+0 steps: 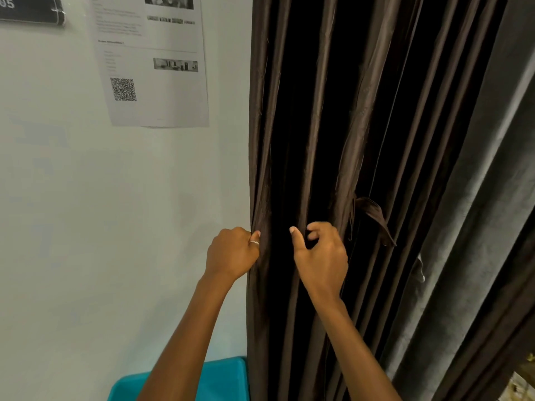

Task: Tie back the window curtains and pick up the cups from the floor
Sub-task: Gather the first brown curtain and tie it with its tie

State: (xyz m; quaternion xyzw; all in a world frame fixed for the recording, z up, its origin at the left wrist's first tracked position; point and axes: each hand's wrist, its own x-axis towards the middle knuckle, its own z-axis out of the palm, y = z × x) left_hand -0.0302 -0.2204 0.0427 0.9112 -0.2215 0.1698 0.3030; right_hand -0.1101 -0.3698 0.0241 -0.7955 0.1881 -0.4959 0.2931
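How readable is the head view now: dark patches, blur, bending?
Head view: deep folds of the brown curtain go nearly black, hiding detail between the left hand and right hand; text on the wall notice is too soft to read; wide-angle bending slants the grey curtain.

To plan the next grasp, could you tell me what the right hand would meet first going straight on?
Most likely the brown curtain, its folds hanging ahead of the right hand; depth unclear.
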